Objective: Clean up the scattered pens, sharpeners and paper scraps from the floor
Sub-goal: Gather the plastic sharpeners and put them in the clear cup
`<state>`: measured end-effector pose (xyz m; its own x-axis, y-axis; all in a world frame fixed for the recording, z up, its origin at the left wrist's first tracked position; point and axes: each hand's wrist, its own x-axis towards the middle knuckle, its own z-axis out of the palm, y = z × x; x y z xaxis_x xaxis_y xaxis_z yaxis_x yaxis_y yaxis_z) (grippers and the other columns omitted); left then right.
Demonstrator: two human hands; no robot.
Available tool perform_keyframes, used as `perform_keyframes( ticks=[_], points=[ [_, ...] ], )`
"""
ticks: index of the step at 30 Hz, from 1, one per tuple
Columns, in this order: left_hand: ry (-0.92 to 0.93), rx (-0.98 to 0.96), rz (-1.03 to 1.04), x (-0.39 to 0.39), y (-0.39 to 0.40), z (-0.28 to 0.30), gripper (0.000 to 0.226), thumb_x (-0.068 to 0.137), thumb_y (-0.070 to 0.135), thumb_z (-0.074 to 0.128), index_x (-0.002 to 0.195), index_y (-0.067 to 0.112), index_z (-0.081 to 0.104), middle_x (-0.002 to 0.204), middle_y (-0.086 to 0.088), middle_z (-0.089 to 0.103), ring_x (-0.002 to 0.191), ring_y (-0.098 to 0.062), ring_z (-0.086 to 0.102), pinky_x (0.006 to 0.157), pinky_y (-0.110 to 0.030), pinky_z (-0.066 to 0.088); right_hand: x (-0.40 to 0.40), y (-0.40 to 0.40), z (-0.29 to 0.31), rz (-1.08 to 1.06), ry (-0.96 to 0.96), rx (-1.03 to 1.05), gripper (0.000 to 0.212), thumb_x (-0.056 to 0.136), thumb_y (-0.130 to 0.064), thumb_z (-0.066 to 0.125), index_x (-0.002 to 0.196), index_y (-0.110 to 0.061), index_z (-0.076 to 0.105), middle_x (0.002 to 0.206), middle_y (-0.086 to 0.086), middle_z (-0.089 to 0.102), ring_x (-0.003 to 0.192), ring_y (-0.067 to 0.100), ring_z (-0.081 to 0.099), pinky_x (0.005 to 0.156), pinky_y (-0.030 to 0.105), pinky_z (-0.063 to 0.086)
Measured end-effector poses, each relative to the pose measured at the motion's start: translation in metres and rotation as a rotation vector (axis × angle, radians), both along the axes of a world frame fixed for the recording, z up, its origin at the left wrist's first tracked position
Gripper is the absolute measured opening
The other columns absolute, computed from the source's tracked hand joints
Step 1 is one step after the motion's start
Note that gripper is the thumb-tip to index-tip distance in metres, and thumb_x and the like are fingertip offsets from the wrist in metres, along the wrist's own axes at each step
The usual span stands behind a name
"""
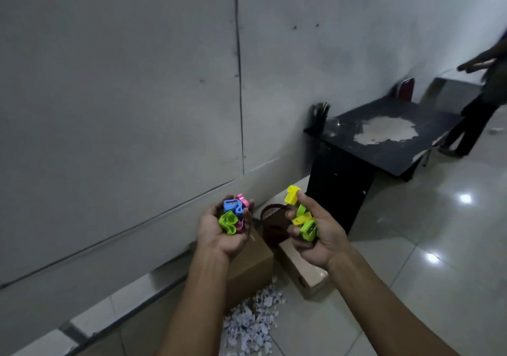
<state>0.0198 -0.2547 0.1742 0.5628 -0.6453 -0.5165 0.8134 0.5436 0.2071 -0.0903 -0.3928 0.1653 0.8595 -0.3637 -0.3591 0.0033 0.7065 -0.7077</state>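
My left hand [219, 235] is cupped palm up around several plastic sharpeners [231, 214], blue, pink and green. My right hand [315, 235] holds several more sharpeners [304, 221], green and yellow, with one yellow sharpener [291, 195] pinched up at the thumb tip. Both hands hover above a dark mesh cup [273, 218] standing on a cardboard box [255, 267]. A heap of white paper scraps [252, 322] lies on the floor below the boxes.
A second cardboard box [304, 273] lies to the right of the first. A black table [384, 136] with a pen holder [319, 116] stands against the grey wall [123, 94]. Another person [482, 94] stands at the far right. The tiled floor [439, 245] is glossy.
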Motion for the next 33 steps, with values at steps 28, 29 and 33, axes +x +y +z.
perform_keyframes(
  ticks=[28,29,33],
  points=[
    [0.043,-0.097,-0.188,-0.052,-0.383,0.01,0.018,0.083,0.017,0.048,0.09,0.007,0.061,0.117,-0.013,0.056,0.082,-0.03,0.061,0.034,-0.016,0.041,-0.081,-0.362,0.041,-0.139,-0.034,0.006,0.023,0.08,-0.038,0.069,0.083,-0.017,0.058,0.067,-0.002,0.052,0.037,0.008,0.045,0.027,0.012,0.019],
    [0.047,-0.09,-0.189,-0.051,-0.397,0.007,0.018,0.085,0.018,0.047,0.091,0.008,0.061,0.12,-0.012,0.055,0.082,-0.03,0.061,0.034,-0.017,0.041,-0.081,-0.375,0.04,-0.137,-0.03,0.009,0.023,0.079,-0.038,0.069,0.082,-0.017,0.058,0.067,-0.002,0.052,0.037,0.008,0.045,0.027,0.012,0.019],
    [0.043,-0.062,-0.198,-0.042,-0.455,0.0,0.018,0.084,0.018,0.05,0.097,0.011,0.06,0.132,-0.009,0.054,0.078,-0.03,0.063,0.034,-0.018,0.042,-0.072,-0.429,0.029,-0.133,-0.013,0.028,0.023,0.08,-0.038,0.068,0.08,-0.018,0.058,0.066,-0.002,0.051,0.037,0.007,0.045,0.027,0.012,0.019]
  ],
)
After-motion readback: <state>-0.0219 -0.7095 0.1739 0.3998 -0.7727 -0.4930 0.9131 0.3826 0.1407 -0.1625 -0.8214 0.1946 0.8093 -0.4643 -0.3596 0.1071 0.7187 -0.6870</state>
